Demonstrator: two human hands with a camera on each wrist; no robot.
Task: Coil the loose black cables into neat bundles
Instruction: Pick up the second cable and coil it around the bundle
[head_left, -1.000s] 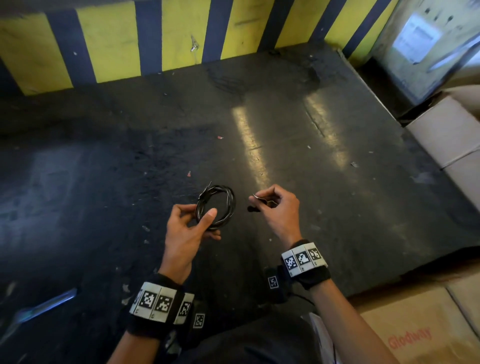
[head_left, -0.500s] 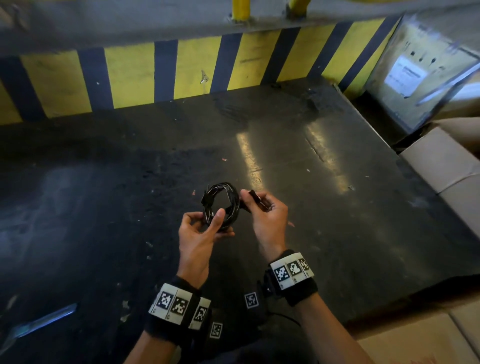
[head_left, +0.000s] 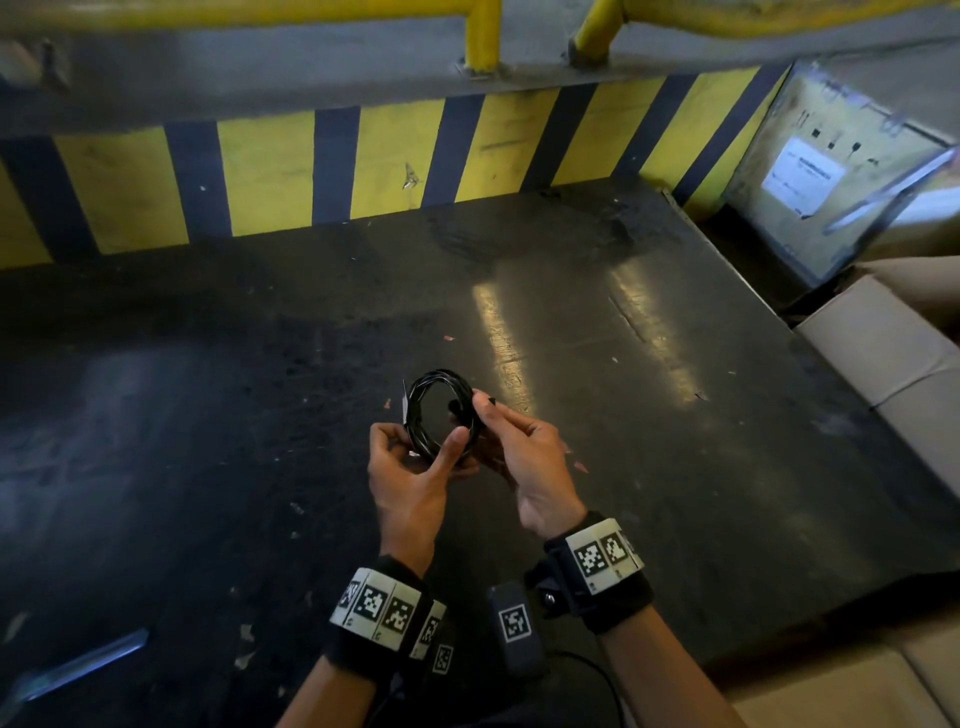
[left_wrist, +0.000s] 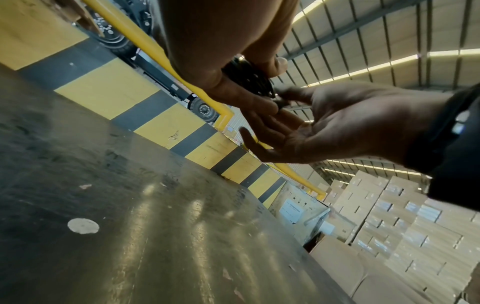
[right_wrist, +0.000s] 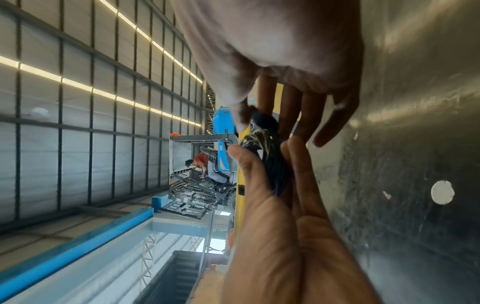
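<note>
A black cable (head_left: 440, 410) is wound into a small round coil and held up above the dark platform. My left hand (head_left: 422, 441) grips the coil's lower edge, thumb in front and fingers behind. My right hand (head_left: 487, 411) pinches the cable's loose end against the coil's right side, its other fingers spread. In the left wrist view the coil (left_wrist: 249, 80) shows between my left thumb and fingers, with my right hand (left_wrist: 283, 100) meeting it. The right wrist view shows the dark cable end (right_wrist: 265, 121) pinched just above the coil (right_wrist: 272, 164) in my left hand (right_wrist: 259, 156).
The dark metal platform (head_left: 623, 415) ends at a yellow and black striped wall (head_left: 270, 176) with a yellow rail (head_left: 483, 36) above. Cardboard boxes (head_left: 883, 343) stand along the right edge. A forklift with a person (right_wrist: 205, 166) is far behind.
My right hand has come left with the cable end and now meets the coil's right side. The coil stays in my left hand. The head view has tilted up.
</note>
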